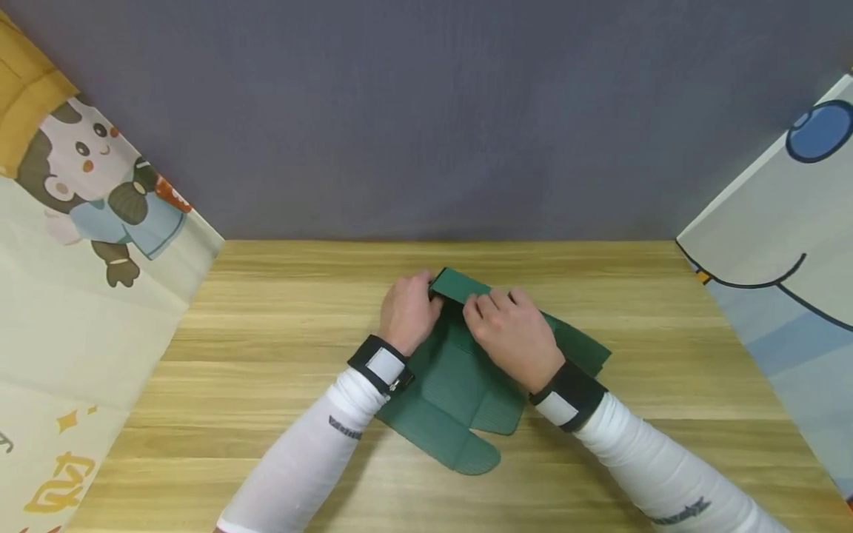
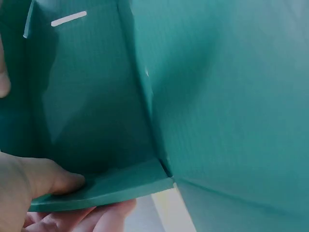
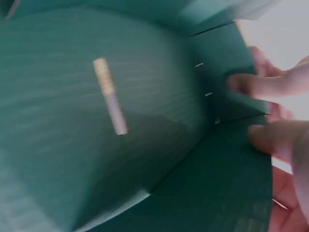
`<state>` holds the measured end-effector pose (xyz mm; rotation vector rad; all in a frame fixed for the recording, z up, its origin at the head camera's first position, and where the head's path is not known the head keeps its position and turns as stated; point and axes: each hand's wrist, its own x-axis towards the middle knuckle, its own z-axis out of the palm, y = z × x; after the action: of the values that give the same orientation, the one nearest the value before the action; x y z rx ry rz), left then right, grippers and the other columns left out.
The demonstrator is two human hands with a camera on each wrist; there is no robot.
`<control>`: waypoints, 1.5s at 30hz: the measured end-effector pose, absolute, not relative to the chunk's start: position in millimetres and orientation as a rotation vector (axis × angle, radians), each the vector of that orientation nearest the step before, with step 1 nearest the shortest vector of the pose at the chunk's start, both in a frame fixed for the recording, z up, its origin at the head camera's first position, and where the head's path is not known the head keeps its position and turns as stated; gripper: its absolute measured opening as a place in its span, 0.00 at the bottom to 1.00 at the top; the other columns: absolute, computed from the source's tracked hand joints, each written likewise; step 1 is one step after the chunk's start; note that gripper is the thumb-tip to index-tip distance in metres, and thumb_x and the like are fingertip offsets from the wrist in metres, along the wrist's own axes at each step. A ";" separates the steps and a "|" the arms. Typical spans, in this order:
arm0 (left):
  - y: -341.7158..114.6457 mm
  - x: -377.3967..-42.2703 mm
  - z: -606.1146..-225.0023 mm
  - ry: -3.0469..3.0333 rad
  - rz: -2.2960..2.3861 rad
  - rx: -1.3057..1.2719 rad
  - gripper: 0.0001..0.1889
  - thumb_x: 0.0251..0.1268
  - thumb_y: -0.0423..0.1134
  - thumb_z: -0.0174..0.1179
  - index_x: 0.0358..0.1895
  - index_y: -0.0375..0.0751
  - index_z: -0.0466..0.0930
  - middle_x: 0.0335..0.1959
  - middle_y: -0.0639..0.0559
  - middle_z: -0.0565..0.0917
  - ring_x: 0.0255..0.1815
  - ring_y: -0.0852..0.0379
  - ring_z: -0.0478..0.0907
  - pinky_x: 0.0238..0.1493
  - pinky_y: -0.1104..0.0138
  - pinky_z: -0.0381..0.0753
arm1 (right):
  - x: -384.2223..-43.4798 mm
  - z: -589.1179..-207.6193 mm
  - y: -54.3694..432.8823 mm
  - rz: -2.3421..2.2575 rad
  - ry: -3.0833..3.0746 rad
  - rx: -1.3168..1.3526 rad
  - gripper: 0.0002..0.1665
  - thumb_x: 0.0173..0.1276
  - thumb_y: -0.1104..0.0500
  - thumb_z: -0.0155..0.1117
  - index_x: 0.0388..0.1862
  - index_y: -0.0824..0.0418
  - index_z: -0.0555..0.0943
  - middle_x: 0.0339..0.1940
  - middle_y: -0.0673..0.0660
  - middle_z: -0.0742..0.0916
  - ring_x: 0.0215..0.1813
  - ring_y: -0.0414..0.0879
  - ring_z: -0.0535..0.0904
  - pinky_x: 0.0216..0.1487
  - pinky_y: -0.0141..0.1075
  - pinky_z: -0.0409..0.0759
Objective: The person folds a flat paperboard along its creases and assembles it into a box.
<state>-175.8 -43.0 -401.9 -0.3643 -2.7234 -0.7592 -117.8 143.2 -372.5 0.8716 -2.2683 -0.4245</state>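
A green cardboard box (image 1: 448, 381), partly folded with walls up and flaps spread toward me, lies tilted on the table. My left hand (image 1: 406, 314) pinches the wall at its left end; in the left wrist view the thumb (image 2: 58, 179) presses the inner face with fingers outside. My right hand (image 1: 512, 334) grips the far wall near its top edge, curled fingers over it. In the right wrist view the right thumb (image 3: 270, 137) lies inside the wall. A slot (image 2: 69, 19) cuts through a panel of the box. The box's underside is hidden.
The wood-grain table (image 1: 266, 333) extends around the box on all sides. A dark grey panel (image 1: 440, 118) rises along its back edge. Printed cartoon sheets stand at the left (image 1: 80, 318) and right (image 1: 800, 244).
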 end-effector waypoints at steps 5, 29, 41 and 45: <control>-43.5 -170.2 -390.9 -2.708 -0.753 -0.324 0.16 0.59 0.41 0.64 0.51 0.45 0.79 0.25 0.48 0.83 0.17 0.56 0.76 0.14 0.65 0.70 | -130.9 -364.4 153.9 -0.286 -2.213 0.811 0.18 0.77 0.65 0.42 0.39 0.63 0.83 0.29 0.59 0.87 0.31 0.54 0.78 0.32 0.42 0.69; -27.8 -161.1 -331.8 -2.381 -0.206 -0.855 0.14 0.66 0.27 0.53 0.21 0.43 0.77 0.21 0.51 0.75 0.25 0.55 0.70 0.24 0.68 0.72 | -142.5 -340.9 146.5 -0.154 -2.096 0.852 0.14 0.74 0.65 0.49 0.32 0.61 0.80 0.28 0.58 0.86 0.35 0.55 0.79 0.40 0.46 0.72; -49.0 -159.4 -330.9 -2.440 -0.275 -0.616 0.02 0.58 0.30 0.62 0.31 0.41 0.81 0.29 0.50 0.80 0.31 0.53 0.75 0.27 0.66 0.80 | -125.0 -316.5 163.2 0.194 -2.194 0.808 0.12 0.69 0.61 0.62 0.49 0.63 0.81 0.43 0.58 0.86 0.44 0.54 0.81 0.41 0.45 0.78; -56.2 -157.7 -329.3 -2.432 -0.306 -0.549 0.02 0.57 0.32 0.64 0.31 0.38 0.81 0.28 0.49 0.80 0.28 0.53 0.74 0.25 0.66 0.79 | -120.5 -308.9 173.0 0.489 -2.359 0.737 0.16 0.64 0.61 0.68 0.50 0.64 0.81 0.40 0.58 0.85 0.36 0.48 0.82 0.35 0.40 0.80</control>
<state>-157.7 -56.2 -329.3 -0.5494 -2.4316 -0.3059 -120.5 173.0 -308.9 0.7367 -2.3588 0.4892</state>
